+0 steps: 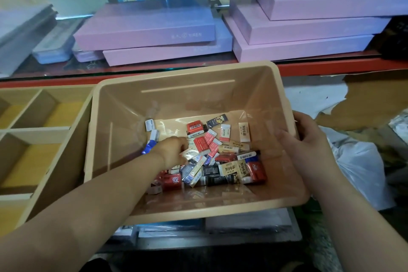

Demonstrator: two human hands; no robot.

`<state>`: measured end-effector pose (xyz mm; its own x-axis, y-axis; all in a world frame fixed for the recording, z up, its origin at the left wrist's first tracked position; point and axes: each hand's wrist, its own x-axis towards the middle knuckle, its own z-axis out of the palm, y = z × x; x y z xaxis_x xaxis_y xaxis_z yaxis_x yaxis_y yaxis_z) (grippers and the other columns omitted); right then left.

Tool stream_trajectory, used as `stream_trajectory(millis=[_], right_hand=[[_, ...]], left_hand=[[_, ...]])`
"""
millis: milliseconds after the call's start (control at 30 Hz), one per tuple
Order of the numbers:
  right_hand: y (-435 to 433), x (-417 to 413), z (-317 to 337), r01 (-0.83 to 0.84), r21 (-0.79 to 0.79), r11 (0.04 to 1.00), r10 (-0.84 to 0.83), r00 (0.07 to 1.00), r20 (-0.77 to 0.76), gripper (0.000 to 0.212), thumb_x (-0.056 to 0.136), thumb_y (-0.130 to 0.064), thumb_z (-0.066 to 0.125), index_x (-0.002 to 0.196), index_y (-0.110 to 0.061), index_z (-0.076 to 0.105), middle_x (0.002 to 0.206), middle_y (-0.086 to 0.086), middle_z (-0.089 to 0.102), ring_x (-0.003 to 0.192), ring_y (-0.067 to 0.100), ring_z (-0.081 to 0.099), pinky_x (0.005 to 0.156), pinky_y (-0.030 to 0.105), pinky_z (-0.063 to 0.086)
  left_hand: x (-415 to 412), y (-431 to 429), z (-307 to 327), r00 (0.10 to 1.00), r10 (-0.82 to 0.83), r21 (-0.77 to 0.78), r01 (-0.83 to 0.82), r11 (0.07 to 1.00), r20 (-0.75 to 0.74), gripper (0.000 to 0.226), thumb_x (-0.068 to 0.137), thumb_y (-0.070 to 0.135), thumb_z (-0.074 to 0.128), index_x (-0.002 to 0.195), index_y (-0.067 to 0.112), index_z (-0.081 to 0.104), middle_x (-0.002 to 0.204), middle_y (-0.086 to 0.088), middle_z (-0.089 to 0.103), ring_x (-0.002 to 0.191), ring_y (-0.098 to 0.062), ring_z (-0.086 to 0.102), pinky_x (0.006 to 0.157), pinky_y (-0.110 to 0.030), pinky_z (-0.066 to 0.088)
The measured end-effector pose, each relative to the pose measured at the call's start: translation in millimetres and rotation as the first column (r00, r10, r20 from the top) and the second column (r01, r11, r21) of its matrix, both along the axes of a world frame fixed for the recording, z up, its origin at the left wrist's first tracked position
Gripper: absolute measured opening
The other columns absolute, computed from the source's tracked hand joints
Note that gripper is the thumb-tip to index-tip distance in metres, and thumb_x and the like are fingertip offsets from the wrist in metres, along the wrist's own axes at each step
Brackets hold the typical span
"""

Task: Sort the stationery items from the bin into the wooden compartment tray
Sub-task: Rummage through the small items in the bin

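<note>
Beige bin [185, 74], erasers [223, 161] under left hand [172, 152], right hand [302, 137] gripping rim

Bright, even indoor light falls from above; shadows are faint. Bluish glare washes the stacked lilac flat cardboard boxes [143, 26], and small glints streak the glossy floor of the beige plastic bin [183, 99]. Wide-angle distortion bows the edges; fine print is soft.

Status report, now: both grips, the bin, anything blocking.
Left grip down among eraser packs in bin, hold unclear. Right grip holds bin's right rim. Wooden tray at bin's left, path open.
</note>
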<state>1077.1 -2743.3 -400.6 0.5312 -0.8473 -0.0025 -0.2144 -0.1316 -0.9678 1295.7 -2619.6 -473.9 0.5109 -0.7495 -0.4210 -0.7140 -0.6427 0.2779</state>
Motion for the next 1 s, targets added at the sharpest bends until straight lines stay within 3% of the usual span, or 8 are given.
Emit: stream_trajectory(millis=[167, 267, 400, 467, 600, 767, 833, 1000], right_hand=[[-1, -1, -1, -0.010, -0.007, 1.000, 0.010, 1.000, 0.006, 0.027, 0.086, -0.013, 0.055, 0.105, -0.029, 0.047, 0.082, -0.020, 0.054, 0.074, -0.005, 0.051, 0.054, 0.006, 0.041], [-2, 0, -2, -0.015, -0.006, 1.000, 0.015, 1.000, 0.008, 0.027, 0.086, -0.013, 0.056, 0.105, -0.029, 0.047, 0.083, -0.020, 0.054, 0.074, -0.005, 0.051, 0.055, 0.009, 0.041], [-3, 0, -2, -0.015, -0.013, 1.000, 0.015, 1.000, 0.022, 0.026, 0.085, -0.013, 0.056, 0.104, -0.029, 0.047, 0.083, -0.019, 0.055, 0.074, -0.004, 0.052, 0.050, 0.003, 0.042], [-2, -1, -1, -0.023, -0.006, 1.000, 0.023, 0.999, 0.036, 0.027, 0.085, -0.011, 0.056, 0.102, -0.029, 0.046, 0.081, -0.018, 0.054, 0.072, -0.004, 0.052, 0.047, 0.000, 0.040], [-3, 0, -2, -0.032, -0.013, 0.999, 0.033, 0.998, 0.046, 0.026, 0.084, -0.012, 0.058, 0.102, -0.028, 0.049, 0.081, -0.017, 0.056, 0.064, -0.009, 0.056, 0.049, -0.001, 0.041], [-3, 0, -4, -0.031, -0.003, 1.000, 0.031, 0.997, 0.071, 0.024, 0.084, -0.016, 0.060, 0.103, -0.027, 0.050, 0.084, -0.017, 0.057, 0.073, -0.003, 0.056, 0.054, -0.001, 0.043], [-3, -1, -4, -0.027, -0.007, 1.000, 0.028, 0.997, 0.073, 0.024, 0.084, -0.015, 0.059, 0.103, -0.027, 0.049, 0.083, -0.016, 0.057, 0.074, -0.002, 0.054, 0.052, 0.000, 0.042], [-4, 0, -4, -0.022, -0.020, 1.000, 0.023, 0.999, 0.047, 0.026, 0.085, -0.013, 0.057, 0.105, -0.026, 0.048, 0.083, -0.016, 0.056, 0.073, -0.002, 0.053, 0.050, -0.001, 0.041]], left_hand=[[6, -1, 1, 0.955, 0.202, -0.213, -0.248, 0.945, -0.218, 0.006, 0.080, 0.000, 0.064, 0.080, 0.007, 0.063, 0.085, 0.000, 0.055, 0.068, -0.009, 0.053, 0.045, -0.003, 0.036], [6, -11, 14, 0.880, 0.264, -0.325, -0.403, 0.855, -0.396, 0.026, 0.081, -0.001, 0.062, 0.060, 0.014, 0.058, 0.051, 0.013, 0.059, 0.038, 0.003, 0.051, 0.039, -0.009, 0.041], [-24, -48, 39, 0.666, 0.237, -0.388, -0.646, 0.657, -0.707, 0.011, 0.089, 0.007, 0.052, 0.081, 0.010, 0.060, 0.089, -0.002, 0.060, 0.060, -0.006, 0.055, 0.043, -0.009, 0.047], [-43, -65, 46, 0.580, 0.204, -0.339, -0.687, 0.643, -0.789, 0.018, 0.095, 0.015, 0.044, 0.104, 0.007, 0.057, 0.095, -0.007, 0.060, 0.067, -0.010, 0.054, 0.048, -0.014, 0.049], [-45, -66, 32, 0.773, 0.182, -0.384, -0.487, 0.785, -0.607, 0.029, 0.096, 0.017, 0.041, 0.123, 0.011, 0.050, 0.099, -0.002, 0.061, 0.075, -0.012, 0.055, 0.057, -0.015, 0.044], [-9, -19, 8, 0.966, 0.097, -0.269, -0.162, 0.949, -0.239, 0.049, 0.077, 0.008, 0.069, 0.120, 0.003, 0.046, 0.115, -0.007, 0.041, 0.113, -0.018, 0.044, 0.093, -0.019, 0.034], [-4, -5, 6, 0.997, -0.003, -0.118, -0.006, 0.993, -0.080, 0.065, 0.071, 0.020, 0.075, 0.125, 0.008, 0.040, 0.122, -0.006, 0.035, 0.120, -0.020, 0.038, 0.100, -0.022, 0.032], [-16, -4, 4, 0.979, -0.194, 0.183, 0.181, 0.966, 0.057, 0.098, 0.066, 0.046, 0.074, 0.142, 0.017, 0.018, 0.141, -0.004, 0.024, 0.133, -0.026, 0.026, 0.107, -0.036, 0.032]])
